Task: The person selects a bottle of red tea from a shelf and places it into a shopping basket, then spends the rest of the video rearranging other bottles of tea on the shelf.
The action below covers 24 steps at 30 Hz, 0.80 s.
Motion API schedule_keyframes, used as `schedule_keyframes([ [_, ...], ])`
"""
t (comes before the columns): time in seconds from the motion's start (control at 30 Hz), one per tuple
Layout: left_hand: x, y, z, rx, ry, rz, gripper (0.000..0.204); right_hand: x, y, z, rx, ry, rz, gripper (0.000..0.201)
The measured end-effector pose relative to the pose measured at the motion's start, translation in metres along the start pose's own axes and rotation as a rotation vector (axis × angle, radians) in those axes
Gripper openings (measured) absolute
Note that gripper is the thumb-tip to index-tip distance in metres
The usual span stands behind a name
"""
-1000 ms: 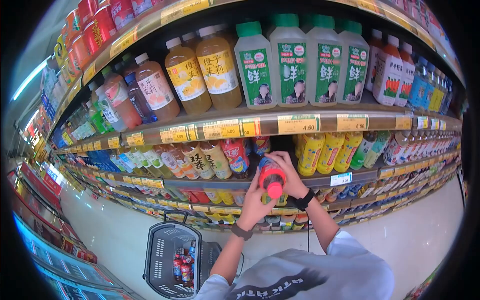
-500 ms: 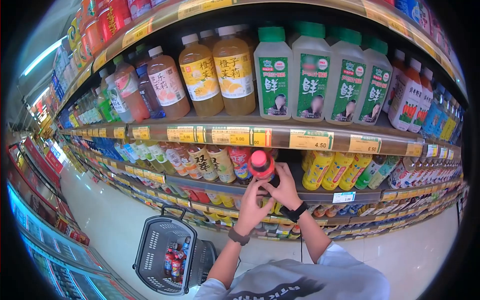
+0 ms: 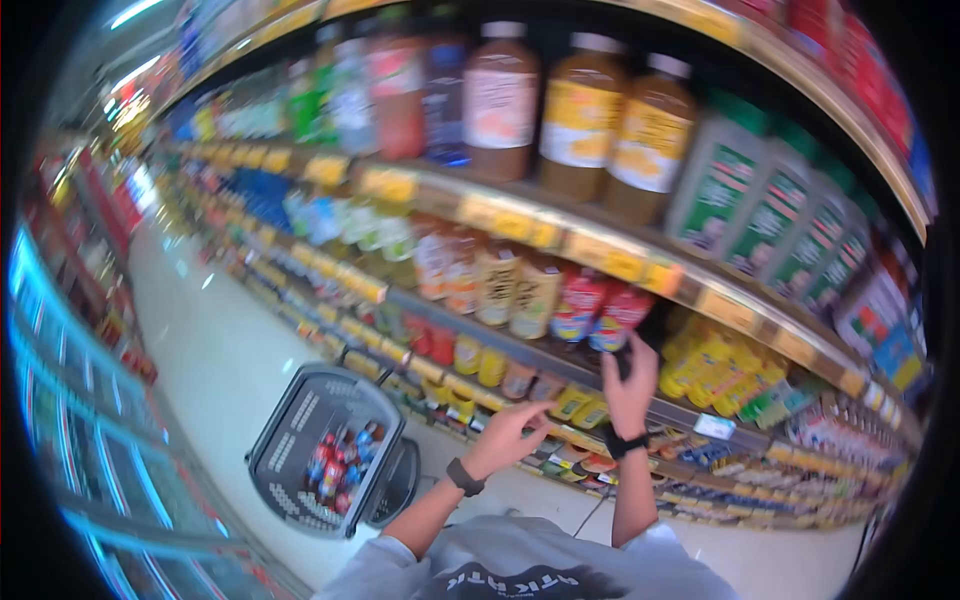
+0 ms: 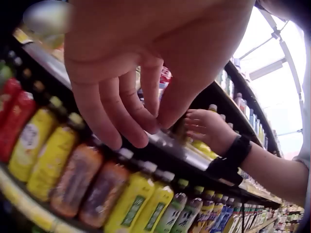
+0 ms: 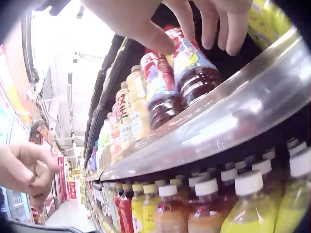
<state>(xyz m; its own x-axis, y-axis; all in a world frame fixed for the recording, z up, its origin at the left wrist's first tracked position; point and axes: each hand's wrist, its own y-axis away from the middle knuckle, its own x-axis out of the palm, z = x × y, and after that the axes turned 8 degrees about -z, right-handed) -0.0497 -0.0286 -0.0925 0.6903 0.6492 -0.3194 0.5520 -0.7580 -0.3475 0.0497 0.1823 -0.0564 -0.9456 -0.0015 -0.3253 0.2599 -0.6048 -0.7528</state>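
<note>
Two red-labelled bottles of dark drink stand side by side on a middle shelf in the head view, the left one (image 3: pixel 580 303) and the right one (image 3: pixel 619 316). My right hand (image 3: pixel 630 388) is at the lower side of the right one, thumb and fingers spread. In the right wrist view my right hand (image 5: pixel 204 17) covers the top of that bottle (image 5: pixel 194 73); whether it touches is unclear. My left hand (image 3: pixel 505 438), empty with loosely bent fingers, hangs before the shelves; in the left wrist view the left hand (image 4: pixel 146 63) has its thumb near a fingertip.
A grey basket (image 3: pixel 272 425) holding several red and blue bottles (image 3: pixel 335 472) stands on the floor at lower left. Yellow bottles (image 3: pixel 720 365) are right of a dark gap; tan-labelled bottles (image 3: pixel 535 297) stand to the left. A shelf edge (image 3: pixel 560 235) with price tags runs above.
The red-capped bottle has left my hands, and two red-labelled bottles now show at the shelf front. My hands have parted, the right one moving rightward. The view has turned left and tilted.
</note>
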Motion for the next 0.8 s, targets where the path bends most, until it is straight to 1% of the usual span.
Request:
schedule_keyframes([
  [0.03, -0.016, 0.021, 0.013, -0.053, -0.019, 0.004, 0.042, -0.007, 0.012, 0.013, -0.003, -0.018, -0.044, 0.043],
  [0.07, -0.032, 0.048, 0.027, -0.077, -0.022, -0.077, 0.040, -0.012, 0.031, 0.017, 0.036, -0.063, -0.054, 0.038],
  [0.1, -0.050, 0.080, 0.040, -0.097, -0.023, -0.140, 0.038, -0.017, 0.050, 0.028, 0.049, -0.030, -0.067, 0.032],
  [0.13, -0.070, 0.113, 0.052, -0.192, -0.089, -0.167, 0.038, -0.020, 0.074, 0.024, 0.143, -0.043, 0.007, 0.029],
  [0.17, -0.088, 0.144, 0.064, -0.280, -0.147, -0.175, 0.039, -0.021, 0.096, 0.033, 0.189, 0.046, 0.082, 0.028],
  [0.2, -0.105, 0.173, 0.069, -0.406, -0.170, -0.206, 0.041, -0.015, 0.132, 0.011, 0.332, -0.010, 0.189, 0.030],
  [0.23, -0.123, 0.199, 0.072, -0.540, -0.197, -0.245, 0.044, -0.009, 0.158, 0.022, 0.455, -0.105, 0.257, 0.029],
  [0.27, -0.141, 0.226, 0.082, -0.599, -0.189, -0.294, 0.047, -0.003, 0.189, 0.010, 0.493, -0.164, 0.435, 0.028],
  [0.3, -0.150, 0.255, 0.090, -0.672, -0.186, -0.359, 0.051, 0.007, 0.217, 0.011, 0.548, -0.172, 0.548, 0.027],
  [0.33, -0.159, 0.274, 0.091, -0.670, -0.197, -0.439, 0.053, 0.010, 0.223, 0.035, 0.466, -0.121, 0.746, 0.026],
  [0.37, -0.171, 0.288, 0.094, -0.657, -0.214, -0.515, 0.055, 0.023, 0.233, 0.050, 0.436, -0.161, 0.892, 0.026],
  [0.43, -0.195, 0.311, 0.108, -0.770, -0.229, -0.499, 0.049, 0.047, 0.248, 0.080, 0.380, -0.231, 1.151, 0.026],
  [0.5, -0.222, 0.325, 0.140, -0.683, -0.236, -0.514, 0.044, 0.081, 0.262, 0.111, 0.222, -0.270, 1.248, 0.028],
  [0.53, -0.232, 0.328, 0.158, -0.720, -0.239, -0.547, 0.041, 0.102, 0.270, 0.125, 0.141, -0.288, 1.292, 0.030],
  [0.57, -0.242, 0.330, 0.177, -0.756, -0.242, -0.579, 0.038, 0.124, 0.282, 0.136, 0.001, -0.315, 1.310, 0.031],
  [0.6, -0.256, 0.334, 0.206, -0.824, -0.189, -0.544, 0.037, 0.145, 0.295, 0.147, -0.140, -0.342, 1.325, 0.033],
  [0.67, -0.271, 0.342, 0.267, -0.908, -0.304, -0.509, 0.038, 0.182, 0.324, 0.175, -0.335, -0.410, 1.285, 0.035],
  [0.7, -0.275, 0.344, 0.293, -0.946, -0.357, -0.490, 0.039, 0.196, 0.345, 0.182, -0.400, -0.378, 1.293, 0.036],
  [0.77, -0.279, 0.347, 0.330, -0.993, -0.425, -0.423, 0.040, 0.222, 0.385, 0.191, -0.537, -0.311, 1.310, 0.037],
  [0.8, -0.279, 0.350, 0.347, -1.016, -0.458, -0.383, 0.041, 0.227, 0.404, 0.195, -0.559, -0.264, 1.362, 0.038],
])
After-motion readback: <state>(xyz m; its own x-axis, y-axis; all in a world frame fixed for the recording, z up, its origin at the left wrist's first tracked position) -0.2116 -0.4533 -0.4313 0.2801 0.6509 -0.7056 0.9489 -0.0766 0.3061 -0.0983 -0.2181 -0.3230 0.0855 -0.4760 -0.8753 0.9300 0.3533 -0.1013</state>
